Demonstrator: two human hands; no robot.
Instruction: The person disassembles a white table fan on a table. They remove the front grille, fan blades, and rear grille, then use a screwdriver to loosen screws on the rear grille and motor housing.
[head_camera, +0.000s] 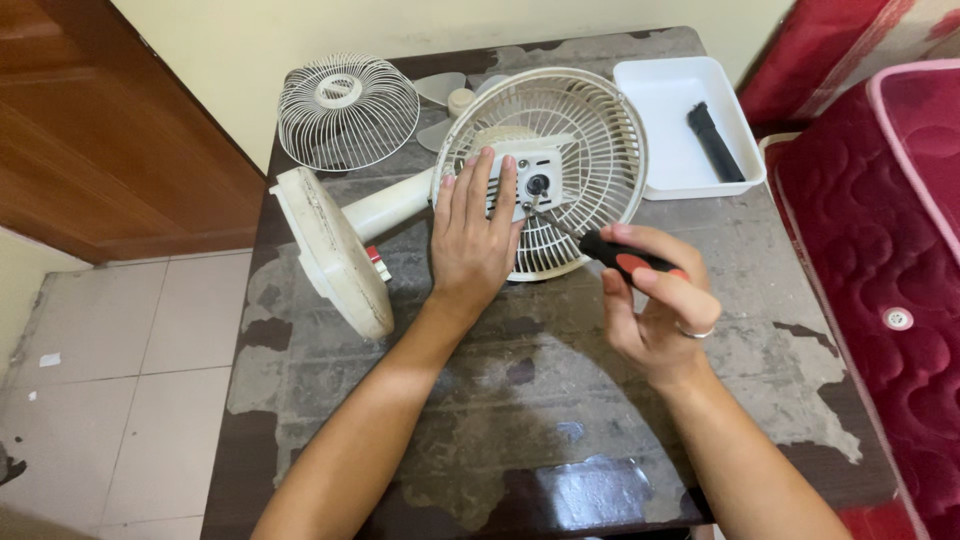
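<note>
On desk (560, 400): left hand (472, 235) lying flat, bracing fan grille (590, 150); right hand (655, 300) gripping screwdriver (600, 248), working motor-housing screw; tip needing steady seating.

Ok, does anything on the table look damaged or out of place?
Yes. The fan lies on its side, its front grille and blade off behind it. The table top is worn, its coating peeled in patches. The left hand steadies the rear grille; the right hand holds a screwdriver.
</note>
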